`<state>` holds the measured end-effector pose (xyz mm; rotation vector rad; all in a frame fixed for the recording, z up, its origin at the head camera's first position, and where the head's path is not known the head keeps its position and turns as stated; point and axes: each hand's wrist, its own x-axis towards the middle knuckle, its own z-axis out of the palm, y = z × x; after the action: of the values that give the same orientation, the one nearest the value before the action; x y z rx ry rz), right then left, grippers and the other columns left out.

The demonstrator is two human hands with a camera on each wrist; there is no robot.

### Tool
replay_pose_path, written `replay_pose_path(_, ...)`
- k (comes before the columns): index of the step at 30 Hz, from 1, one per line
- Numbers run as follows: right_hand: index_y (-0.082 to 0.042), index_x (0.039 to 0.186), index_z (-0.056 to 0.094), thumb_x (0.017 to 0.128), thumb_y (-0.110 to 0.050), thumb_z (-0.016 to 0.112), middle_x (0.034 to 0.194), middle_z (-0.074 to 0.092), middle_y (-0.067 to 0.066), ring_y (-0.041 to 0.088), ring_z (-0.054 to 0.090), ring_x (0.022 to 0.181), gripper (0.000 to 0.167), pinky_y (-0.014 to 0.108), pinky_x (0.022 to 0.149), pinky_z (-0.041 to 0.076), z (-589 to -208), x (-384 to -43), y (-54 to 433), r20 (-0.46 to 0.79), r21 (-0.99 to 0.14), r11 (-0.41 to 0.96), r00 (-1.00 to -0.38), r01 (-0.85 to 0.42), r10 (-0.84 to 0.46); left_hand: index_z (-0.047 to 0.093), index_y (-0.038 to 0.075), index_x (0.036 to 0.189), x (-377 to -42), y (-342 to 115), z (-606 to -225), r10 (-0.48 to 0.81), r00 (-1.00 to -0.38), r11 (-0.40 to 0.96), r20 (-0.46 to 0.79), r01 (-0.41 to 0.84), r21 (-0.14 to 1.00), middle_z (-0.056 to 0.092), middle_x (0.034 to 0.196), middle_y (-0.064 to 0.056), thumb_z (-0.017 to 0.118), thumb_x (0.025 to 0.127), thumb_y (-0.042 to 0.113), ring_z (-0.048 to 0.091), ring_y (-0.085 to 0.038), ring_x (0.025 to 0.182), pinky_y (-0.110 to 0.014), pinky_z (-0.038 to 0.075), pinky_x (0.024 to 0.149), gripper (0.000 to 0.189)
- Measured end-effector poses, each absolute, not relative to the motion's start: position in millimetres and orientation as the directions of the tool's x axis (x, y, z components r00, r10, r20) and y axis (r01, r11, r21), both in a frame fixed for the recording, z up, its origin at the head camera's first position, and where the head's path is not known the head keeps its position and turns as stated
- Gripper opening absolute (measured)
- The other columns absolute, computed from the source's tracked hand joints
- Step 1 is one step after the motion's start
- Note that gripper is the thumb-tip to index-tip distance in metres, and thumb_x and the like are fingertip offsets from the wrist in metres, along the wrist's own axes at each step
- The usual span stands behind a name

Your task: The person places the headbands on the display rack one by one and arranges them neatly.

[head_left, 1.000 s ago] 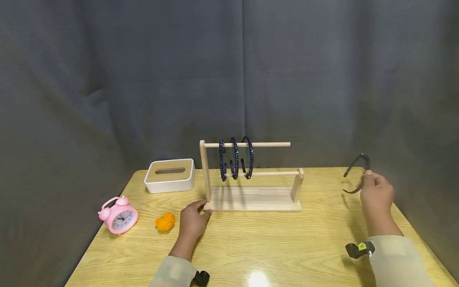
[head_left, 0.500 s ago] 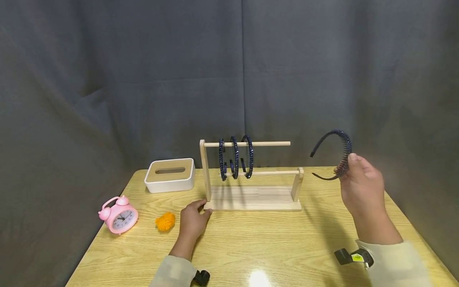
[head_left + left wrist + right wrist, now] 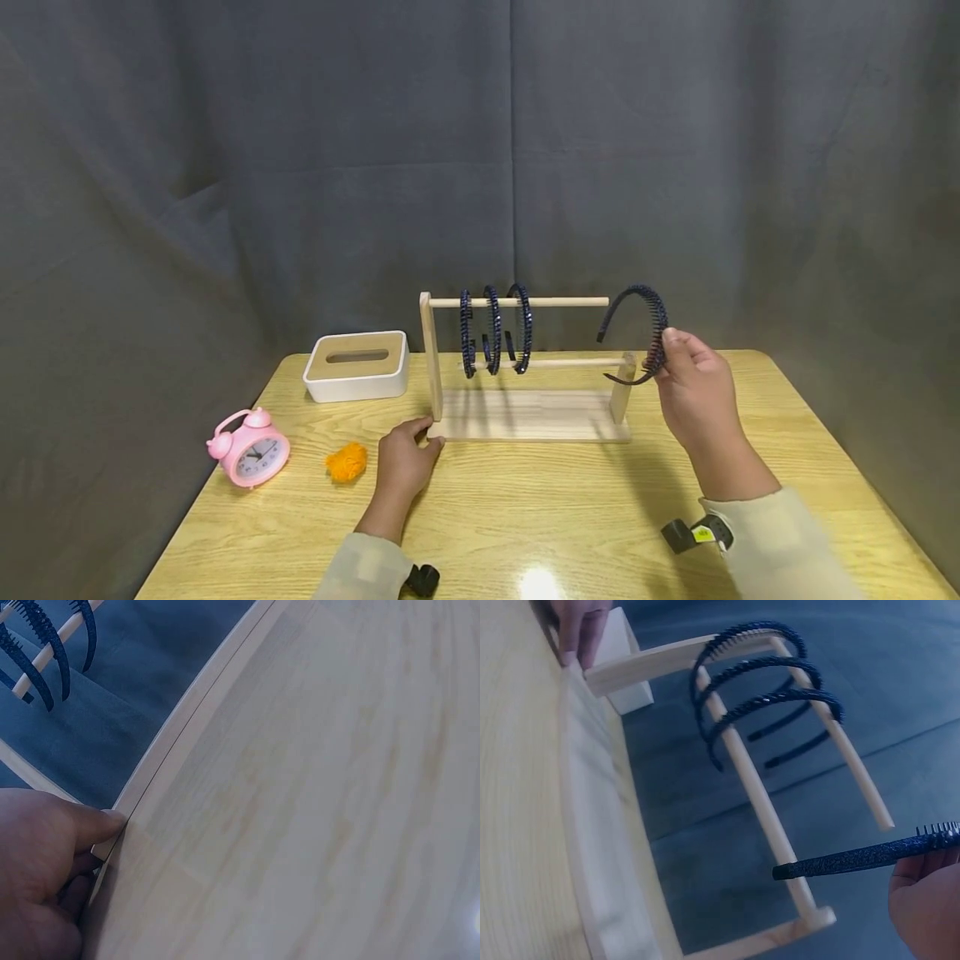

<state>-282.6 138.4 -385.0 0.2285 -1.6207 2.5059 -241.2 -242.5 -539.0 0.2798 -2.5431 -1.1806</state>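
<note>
My right hand (image 3: 697, 392) pinches a dark blue, glittery toothed headband (image 3: 660, 325) by its curved middle, its two ends pointing left. It hovers by the right end of a wooden headband rack (image 3: 525, 415). In the right wrist view, one tip of the held headband (image 3: 847, 859) overlaps the lower rod; contact cannot be told. Three similar headbands (image 3: 494, 329) hang over the rack's two rods, toward the left. My left hand (image 3: 405, 458) grips the left end of the rack's base; in the left wrist view the thumb lies on the base's edge (image 3: 172, 724).
A white tissue box (image 3: 356, 385) with a wood-coloured lid stands behind on the left. Nearer are a pink alarm clock (image 3: 251, 450) and an orange fluffy ball (image 3: 347, 462). The upper rod's right end (image 3: 603, 302) is free, and a dark curtain (image 3: 637, 167) hangs behind the table.
My right hand has carried the headband leftward from the table's right side, first rising, to the rack's right end. The left hand and the three hanging headbands have stayed in place.
</note>
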Motion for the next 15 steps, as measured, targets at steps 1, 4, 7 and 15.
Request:
replay_pose_path(1,-0.011,0.102,0.07,0.113,-0.023,0.06,0.101,0.062,-0.004,0.008,0.057,0.097,0.02,0.018,0.095,0.055,-386.2,-284.2,134.8,0.196,-0.9,-0.39,-0.98,-0.195,0.038,0.077,0.001,0.134,-241.1,-242.9,-539.2,-0.308,-0.93,0.636,0.2,-0.045,0.77,0.078,0.13,-0.021,0.084,0.096,0.013,0.076,-0.037,0.12,-0.054,0.06,0.108,0.041)
replay_pose_path(4,-0.01,0.102,0.069,0.114,-0.023,0.058,0.099,0.06,-0.006,0.007,0.053,0.093,0.02,0.017,0.089,0.054,-389.5,-286.8,124.2,0.181,-0.934,-0.309,-0.983,-0.179,0.024,0.077,0.001,0.135,-240.2,-243.2,-540.0,-0.306,-0.933,0.63,0.188,-0.05,0.775,0.077,0.132,-0.021,0.084,0.097,0.014,0.076,-0.037,0.121,-0.053,0.061,0.107,0.041)
replay_pose_path(7,-0.005,0.109,0.067,0.115,-0.024,0.057,0.095,0.061,-0.008,0.006,0.054,0.091,0.023,0.015,0.083,0.053,-392.2,-289.1,112.6,0.181,-0.97,-0.163,-0.983,-0.183,0.031,0.076,0.001,0.135,-239.8,-242.9,-540.3,-0.302,-0.936,0.626,0.181,-0.052,0.778,0.076,0.134,-0.022,0.083,0.097,0.014,0.076,-0.037,0.122,-0.053,0.061,0.107,0.041)
replay_pose_path(15,0.001,0.122,0.069,0.114,-0.035,0.06,0.105,0.071,-0.005,0.009,0.065,0.112,0.038,0.016,0.099,0.053,-404.3,-303.5,87.1,0.206,-0.974,0.105,-0.978,-0.203,0.022,0.076,0.001,0.135,-240.1,-242.7,-539.3,-0.307,-0.934,0.626,0.184,-0.052,0.778,0.076,0.133,-0.022,0.083,0.097,0.014,0.076,-0.037,0.122,-0.053,0.061,0.107,0.041)
